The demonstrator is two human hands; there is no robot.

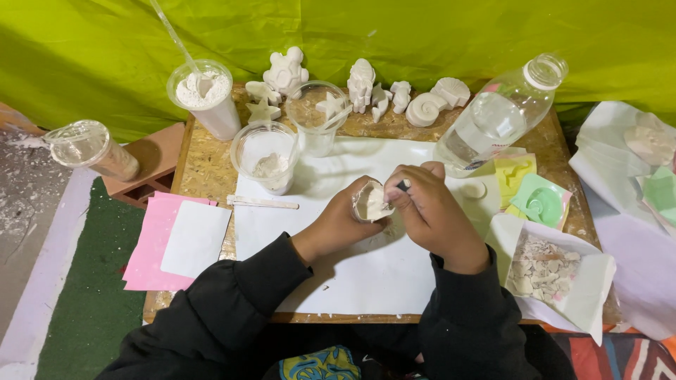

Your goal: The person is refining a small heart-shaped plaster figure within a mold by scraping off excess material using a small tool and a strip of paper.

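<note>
Head view: a low board table (204, 169) was seen with a row of finished white plaster figures (362, 88) along its far edge, so much casting was judged done. Over the white sheet (366, 274), a small plaster-filled mould (371, 203) was gripped in the left hand (343, 222), while a thin dark-tipped tool (403, 185) was pinched in the right hand (433, 211) against the plaster, this piece judged unfinished.
</note>
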